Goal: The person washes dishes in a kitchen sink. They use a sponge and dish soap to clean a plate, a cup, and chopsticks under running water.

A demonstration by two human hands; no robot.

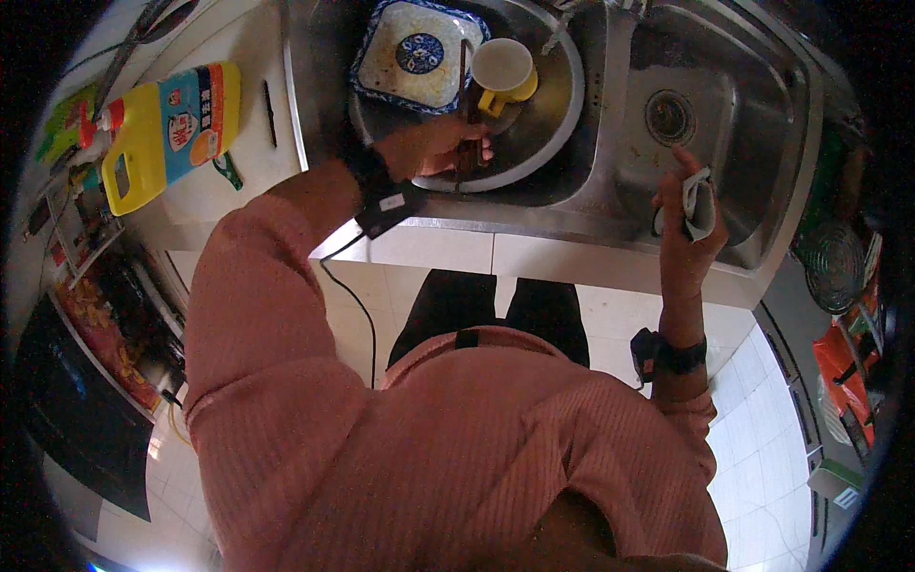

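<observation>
My left hand [447, 146] is curled around dark, thin sticks [468, 89], which look like chopsticks, over a round metal basin [554, 132] in the left sink. A square plate with a blue patterned rim [382, 68] lies in the basin. To its right is a yellow mug with a pale inside [504, 68], its handle towards me. My right hand [690, 214] is over the near left part of the right sink [715, 143], closed around a folded pale cloth or pad [699, 204], with one finger pointing towards the drain [670, 118].
A faucet [565, 18] reaches over the basin. On the left counter stand a yellow detergent jug [171, 136] and a white board [246, 107] with a dark slot. The sink's metal front edge [529, 218] runs before me. Racks and a red item [843, 372] are at the right.
</observation>
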